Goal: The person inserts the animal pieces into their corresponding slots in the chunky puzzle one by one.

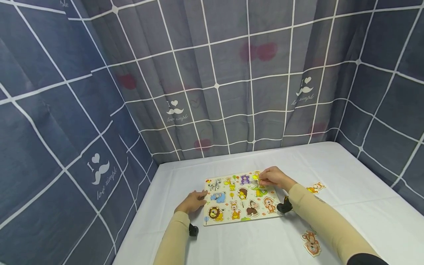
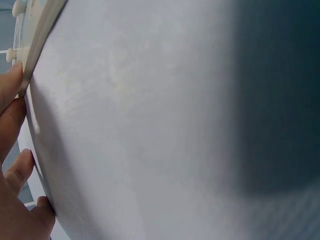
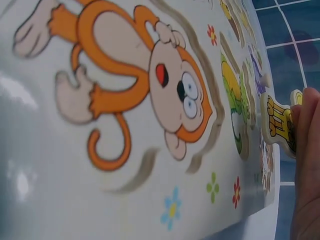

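Observation:
A wooden animal puzzle board [image 1: 227, 217] lies on the white-covered table, with a zebra, giraffe, elephant, lion and other animals on it. My right hand [image 1: 273, 176] is over the board's far right corner. Its fingers pinch a yellow animal puzzle piece [image 3: 280, 122], tilted above the surface; the fingers hide part of it. My left hand [image 1: 192, 201] is at the board's left edge, fingertips touching the side. In the left wrist view, two fingers [image 2: 11, 85] meet that edge while others rest lower on the table.
A loose orange-and-yellow animal piece [image 1: 316, 188] lies right of the board, beyond my forearm. Nearer me is a brown animal piece [image 1: 311, 243]. Small pale knobs [image 2: 11, 55] stand up from the board. Grey checked curtains [image 1: 212, 103] hang behind and beside the table.

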A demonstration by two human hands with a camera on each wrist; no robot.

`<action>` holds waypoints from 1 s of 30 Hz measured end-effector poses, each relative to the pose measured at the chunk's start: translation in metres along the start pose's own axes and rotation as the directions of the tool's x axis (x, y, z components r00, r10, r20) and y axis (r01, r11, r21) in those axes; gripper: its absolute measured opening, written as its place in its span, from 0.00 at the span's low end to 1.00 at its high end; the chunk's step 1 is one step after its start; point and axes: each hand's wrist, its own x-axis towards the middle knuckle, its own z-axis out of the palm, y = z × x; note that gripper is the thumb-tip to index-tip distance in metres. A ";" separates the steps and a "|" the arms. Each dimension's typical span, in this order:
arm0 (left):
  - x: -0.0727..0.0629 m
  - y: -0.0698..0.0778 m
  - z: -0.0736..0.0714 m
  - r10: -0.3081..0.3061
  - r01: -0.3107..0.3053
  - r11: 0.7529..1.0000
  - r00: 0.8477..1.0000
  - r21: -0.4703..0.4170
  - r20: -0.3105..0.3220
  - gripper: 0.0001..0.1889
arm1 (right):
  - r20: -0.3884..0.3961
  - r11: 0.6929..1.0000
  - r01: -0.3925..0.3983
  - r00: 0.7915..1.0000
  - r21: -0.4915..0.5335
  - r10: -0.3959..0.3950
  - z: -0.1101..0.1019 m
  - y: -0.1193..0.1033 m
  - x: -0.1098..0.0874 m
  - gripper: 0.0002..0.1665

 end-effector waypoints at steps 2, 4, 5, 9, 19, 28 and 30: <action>0.001 0.000 0.000 0.001 -0.001 1.000 1.000 0.005 -0.003 0.26 | 0.010 1.000 0.005 1.000 0.005 -0.006 0.002 -0.001 0.001 0.15; 0.002 -0.001 0.000 0.001 -0.001 1.000 1.000 0.003 -0.004 0.26 | 0.014 1.000 0.008 1.000 0.015 -0.008 0.004 -0.001 0.003 0.15; 0.002 -0.001 0.000 0.003 -0.003 1.000 1.000 0.005 -0.003 0.26 | 0.015 1.000 0.010 1.000 0.016 -0.010 0.005 -0.002 0.003 0.14; 0.002 0.000 0.000 0.002 -0.002 1.000 1.000 -0.003 -0.002 0.27 | 0.013 1.000 0.013 1.000 0.015 -0.013 0.008 -0.003 0.005 0.14; -0.002 0.002 0.001 -0.012 0.012 1.000 1.000 -0.007 -0.008 0.26 | 0.014 0.999 0.015 1.000 0.038 -0.015 0.017 -0.004 0.010 0.12; -0.003 0.002 0.000 0.000 0.000 1.000 1.000 -0.003 0.002 0.26 | 0.021 0.999 0.023 0.999 0.027 -0.023 0.023 -0.007 0.012 0.12; -0.004 0.002 0.000 -0.003 0.003 1.000 1.000 -0.004 0.000 0.26 | 0.024 0.999 0.019 1.000 0.030 -0.020 0.024 -0.008 0.013 0.11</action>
